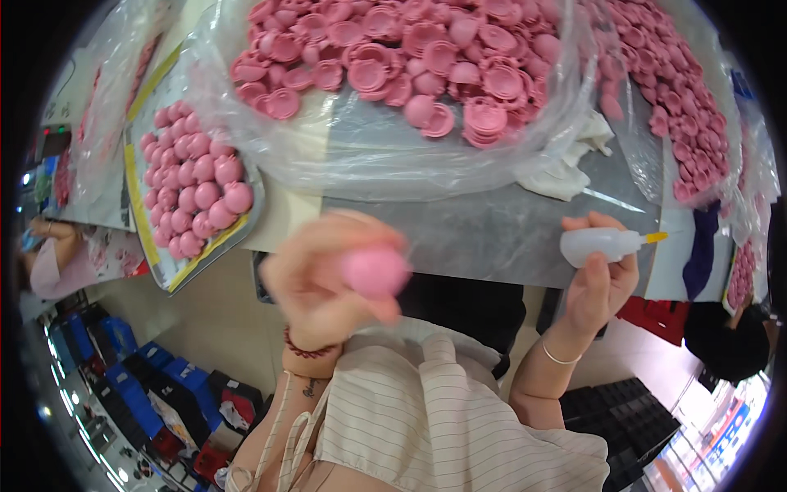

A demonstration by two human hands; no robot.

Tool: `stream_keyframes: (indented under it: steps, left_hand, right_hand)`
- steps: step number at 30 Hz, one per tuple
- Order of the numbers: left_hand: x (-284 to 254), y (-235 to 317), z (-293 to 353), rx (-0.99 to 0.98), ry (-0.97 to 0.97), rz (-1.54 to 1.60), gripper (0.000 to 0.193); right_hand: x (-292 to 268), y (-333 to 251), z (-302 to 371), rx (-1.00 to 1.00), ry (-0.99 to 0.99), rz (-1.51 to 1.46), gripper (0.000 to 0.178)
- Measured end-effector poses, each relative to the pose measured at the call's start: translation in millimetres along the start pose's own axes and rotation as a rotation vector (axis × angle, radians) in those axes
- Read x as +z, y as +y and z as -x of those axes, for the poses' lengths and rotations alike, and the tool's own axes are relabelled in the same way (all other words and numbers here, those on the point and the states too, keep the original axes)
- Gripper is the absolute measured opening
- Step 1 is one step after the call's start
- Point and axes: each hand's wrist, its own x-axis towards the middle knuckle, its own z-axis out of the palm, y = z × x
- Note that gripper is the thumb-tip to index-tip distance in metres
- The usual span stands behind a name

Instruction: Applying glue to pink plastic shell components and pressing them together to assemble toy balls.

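The left hand [332, 271], blurred, curls its fingers round a pink ball [375, 271] right at the desk's [467, 234] near edge! Farther right along that same edge, the right hand [597, 287] has fingers and thumb closed on a white bottle [592, 245], yellow tip pointing right. Pink balls [188, 176] crowd the tray [172, 280] at the left, pink cups [459, 74] fill a clear bag [344, 174] toward the far edge, white cloth [566, 170] beside it.

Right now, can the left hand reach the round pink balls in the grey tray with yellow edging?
Probably yes: the nearest pink balls look uncovered, just left of the left hand. Its fingers hold another pink ball, though, so grasping may need it set down first.
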Motion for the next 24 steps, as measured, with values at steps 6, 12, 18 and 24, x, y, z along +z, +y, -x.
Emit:
stream_keyframes:
  steps: [6,12,18,24]
  left_hand:
    - [-92.8,30.7,-22.9,0.15,0.401,-1.16,0.029]
    - [-97.6,26.9,-20.9,-0.097,-0.035,-1.708,0.045]
    - [-68.2,24.3,-44.6,0.131,0.238,-1.269,0.039]
    - [-41.1,-0.3,-57.8,0.11,-0.109,-1.723,0.038]
  right_hand:
    - [1.3,-1.0,1.0,0.013,0.003,0.014,0.041]
    - [5.2,-0.3,1.1,0.009,0.007,0.064,0.039]
    - [-1.0,1.0,4.0,-0.006,-0.029,0.048,0.038]
    - [4.8,0.8,3.7,-0.035,0.027,0.061,0.037]
